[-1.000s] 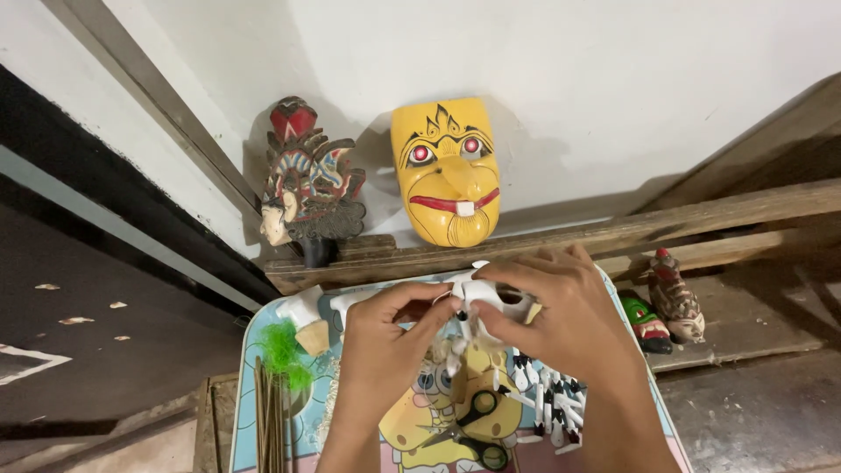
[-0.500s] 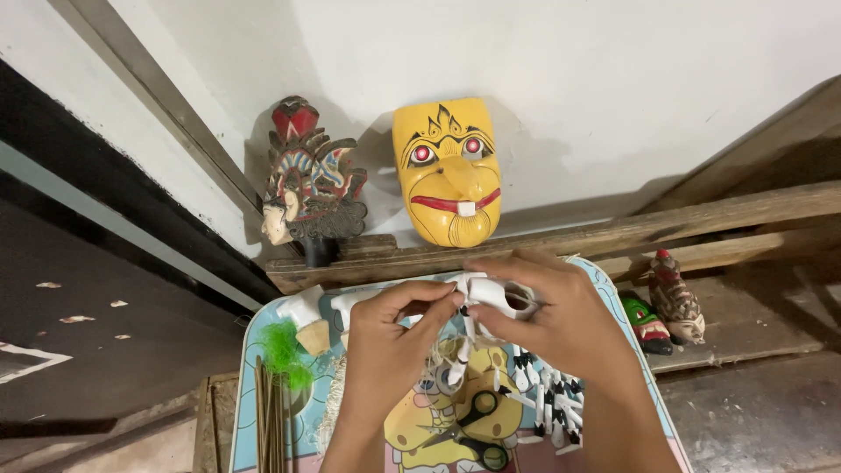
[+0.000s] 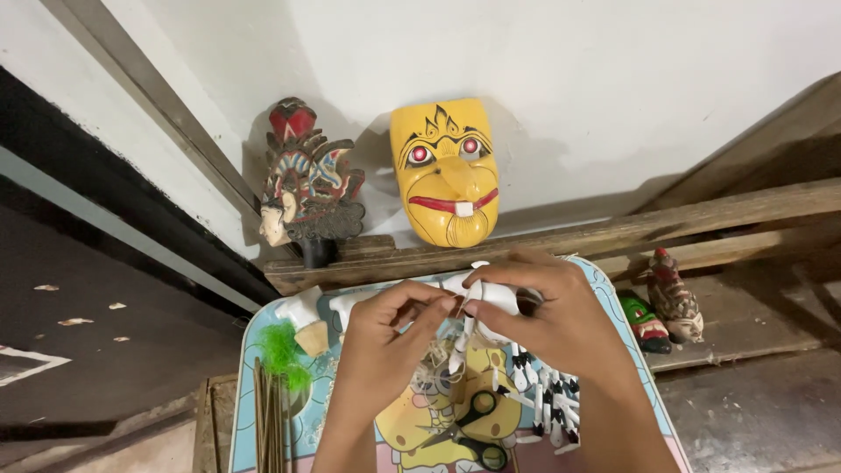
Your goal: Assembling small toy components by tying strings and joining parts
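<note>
Both hands are working together over the far middle of a small table (image 3: 263, 342) with a light blue top and a cartoon print. The left hand (image 3: 381, 346) is pinching a pale string (image 3: 445, 308) between thumb and forefinger, its fingers narrow. The right hand (image 3: 552, 315) is closing around a small white figure (image 3: 491, 296), whose thin white limbs are hanging down between the two hands, just above a loose tangle of string on the table.

Below the hands, black-handled scissors (image 3: 477, 425) are lying on the print. Near the right edge, white pieces with black tips (image 3: 547, 398) are lying scattered. At the left edge, thin wooden sticks (image 3: 272, 420) are standing beside a green feather tuft (image 3: 282, 350), with a white part (image 3: 302, 311) by the far left corner.

Against the wall, a yellow mask (image 3: 447, 171) and a crowned head (image 3: 302, 188) are resting on a wooden beam (image 3: 613, 232); two small carved heads (image 3: 666, 307) are sitting lower to the right.

The string looks thin and could be slipping out of the pinch, or snagging in the tangle below. A hard tug may be straining the figure's slender limbs, and a dropped figure could be knocking the scattered pieces off the right edge.
</note>
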